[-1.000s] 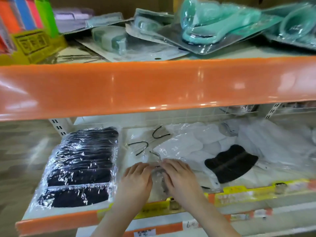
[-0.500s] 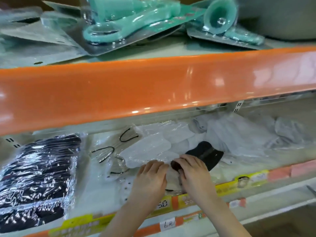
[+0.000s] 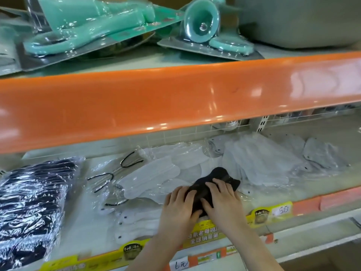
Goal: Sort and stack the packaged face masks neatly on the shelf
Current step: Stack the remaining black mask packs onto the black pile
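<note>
Black masks (image 3: 33,208) in a shiny clear wrap sit at the far left of the lower shelf (image 3: 304,207), overlapped in one tidy row; that part of the job looks finished. Just right of them lies a loose patch of clear packets (image 3: 109,178) with black ear loops showing, flat but scattered, not stacked. Past those, white packaged masks (image 3: 154,173) fan out at odd angles toward the middle. At the front centre, both hands work on a single black mask packet (image 3: 218,178) that lies on top of the white ones. The left hand (image 3: 180,207) rests on its near left end, fingers curled over the edge, and the right hand (image 3: 221,200) presses it with fingers spread and only lightly bent. Farther right, more white masks (image 3: 259,163) and some greyish ones (image 3: 320,153) lie heaped and overlapping. My judgement: sorting is early, with most of the white and grey packets left to gather.
</note>
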Demonstrator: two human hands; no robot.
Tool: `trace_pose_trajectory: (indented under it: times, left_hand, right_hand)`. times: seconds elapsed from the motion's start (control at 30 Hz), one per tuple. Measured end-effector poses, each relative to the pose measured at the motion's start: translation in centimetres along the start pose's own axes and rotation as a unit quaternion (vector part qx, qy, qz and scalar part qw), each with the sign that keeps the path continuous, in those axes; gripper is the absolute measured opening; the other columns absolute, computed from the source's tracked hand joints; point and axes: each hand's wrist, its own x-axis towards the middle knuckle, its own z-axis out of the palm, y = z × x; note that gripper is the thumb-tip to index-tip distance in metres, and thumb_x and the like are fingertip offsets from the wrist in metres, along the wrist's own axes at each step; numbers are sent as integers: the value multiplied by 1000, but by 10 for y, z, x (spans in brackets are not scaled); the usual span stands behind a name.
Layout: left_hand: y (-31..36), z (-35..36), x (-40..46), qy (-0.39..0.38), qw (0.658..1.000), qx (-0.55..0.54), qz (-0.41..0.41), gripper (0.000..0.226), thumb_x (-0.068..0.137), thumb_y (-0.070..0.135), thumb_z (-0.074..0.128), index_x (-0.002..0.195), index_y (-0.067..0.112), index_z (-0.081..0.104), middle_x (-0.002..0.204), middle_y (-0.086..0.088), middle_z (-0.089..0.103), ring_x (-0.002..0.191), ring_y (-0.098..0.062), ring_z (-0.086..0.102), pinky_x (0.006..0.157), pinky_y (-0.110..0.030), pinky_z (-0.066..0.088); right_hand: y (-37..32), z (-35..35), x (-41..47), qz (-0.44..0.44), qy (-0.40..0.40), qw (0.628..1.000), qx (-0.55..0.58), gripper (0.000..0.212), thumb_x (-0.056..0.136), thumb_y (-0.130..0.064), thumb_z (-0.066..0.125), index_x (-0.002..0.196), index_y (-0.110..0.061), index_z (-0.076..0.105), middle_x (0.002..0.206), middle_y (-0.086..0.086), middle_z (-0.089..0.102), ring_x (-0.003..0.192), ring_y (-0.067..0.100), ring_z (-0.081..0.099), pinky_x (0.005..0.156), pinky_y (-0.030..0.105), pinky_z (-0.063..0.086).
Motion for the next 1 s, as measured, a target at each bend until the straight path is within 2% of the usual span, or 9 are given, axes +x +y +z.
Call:
trace_pose_trajectory:
  times: [0.1,0.17,0.23,0.37,0.5,0.67,0.83,0.9,1.0]
  left_hand:
    - [-1,1,0,7,1000,-6,-14,56,68,60,53,103,19,66,106,2,67,98,-20,65,78,-36,55]
    - [-3,4,-1,10,1000,-4,-21,63,68,64,48,109,19,61,108,1,67,101,-21,65,80,-37,55]
    - [-3,6,-1,11,1000,15,-24,69,62,65,60,113,19,55,109,-1,67,103,-25,64,81,-39,54]
    - [-3,8,-1,22,998,25,-49,87,40,55,88,111,12,61,101,-4,66,94,-28,66,77,-41,55]
    - [-4,9,-3,52,997,-2,-61,70,50,43,89,109,16,62,93,-1,64,84,-25,63,72,-40,54]
    - [-4,0,-3,90,986,-113,-88,24,76,27,69,98,26,63,87,3,61,73,-21,61,63,-35,51]
    - [-11,-19,1,99,957,-212,-169,16,82,13,73,97,19,71,94,6,60,82,-14,61,67,-18,46]
    - [-21,-26,3,108,961,-195,-162,11,83,15,72,94,17,72,92,4,63,86,-18,60,71,-26,48]
    - [-34,-37,2,114,982,-120,-89,25,85,37,58,89,18,72,91,4,66,86,-21,60,71,-36,52]
  right_hand:
    - [0,1,4,8,29,1000,10,43,64,-35,82,100,-14,71,105,4,66,91,25,64,66,38,53]
    - [-1,1,3,20,50,998,19,30,76,-36,65,98,-17,71,104,0,65,91,22,63,68,36,51]
    - [-3,-1,1,36,50,998,31,34,81,-37,46,96,-19,71,103,-3,65,91,21,61,68,36,50]
    - [-6,-6,0,47,40,997,47,35,83,-34,41,93,-20,71,100,-4,64,88,20,60,68,35,50]
    - [-6,-6,0,48,43,996,60,31,85,-32,42,92,-21,70,97,-6,64,86,19,60,67,34,49]
    - [-5,-8,-1,28,58,995,78,31,79,-18,41,92,-20,69,97,-4,64,86,19,62,67,34,50]
    - [-3,-10,-1,8,36,993,113,47,64,-5,43,101,-21,68,107,-5,64,96,17,60,79,33,48]
    - [-3,-12,0,-16,18,992,125,50,71,-10,37,112,-22,63,114,-7,62,107,15,57,88,34,47]
    - [-3,-14,0,-48,5,990,133,45,80,-17,53,125,-22,55,122,-7,59,116,12,49,97,33,42]
